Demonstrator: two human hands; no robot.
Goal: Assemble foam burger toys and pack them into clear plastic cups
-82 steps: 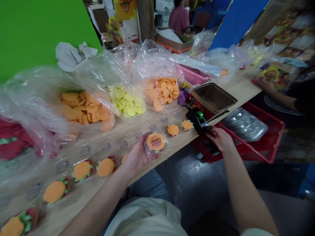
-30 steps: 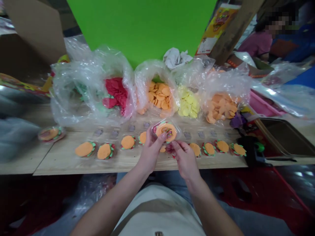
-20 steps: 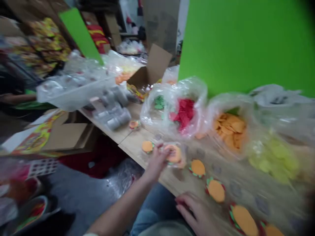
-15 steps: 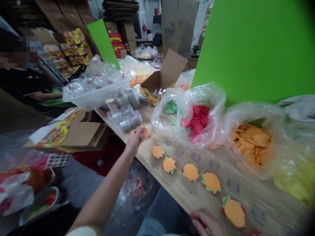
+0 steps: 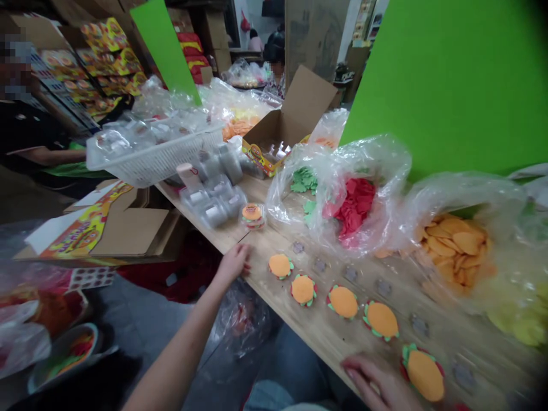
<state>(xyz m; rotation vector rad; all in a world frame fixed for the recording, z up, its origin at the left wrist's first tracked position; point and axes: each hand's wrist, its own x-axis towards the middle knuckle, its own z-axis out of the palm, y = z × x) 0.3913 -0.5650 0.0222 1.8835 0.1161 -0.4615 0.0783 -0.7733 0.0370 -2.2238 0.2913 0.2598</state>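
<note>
My left hand point(image 5: 234, 262) hovers over the table's near edge, empty, with its fingers loosely bent and apart. Just beyond it sits a clear plastic box with a toy burger point(image 5: 252, 216) inside. My right hand point(image 5: 377, 377) lies at the front edge, fingers loosely stretched and nothing seen in them. Close to its right is a foam-like burger stack point(image 5: 423, 374) with an orange top and green and red layers. Similar burger stacks point(image 5: 343, 301) run in a row toward the left hand. Behind them is a line of small clear plastic pieces point(image 5: 351, 273).
Clear bags hold green pieces point(image 5: 303, 180), red pieces point(image 5: 354, 205) and orange discs point(image 5: 456, 245). Clear cups point(image 5: 214, 208), a white basket point(image 5: 158, 154) and an open carton point(image 5: 268, 128) stand farther back. A green panel point(image 5: 462, 85) rises behind. Another person's arm point(image 5: 55, 155) is at left.
My left hand has let go of the boxed toy burger, which now stands by the clear cups, and has drawn back toward me. The view has shifted slightly; my right hand stays near the edge.
</note>
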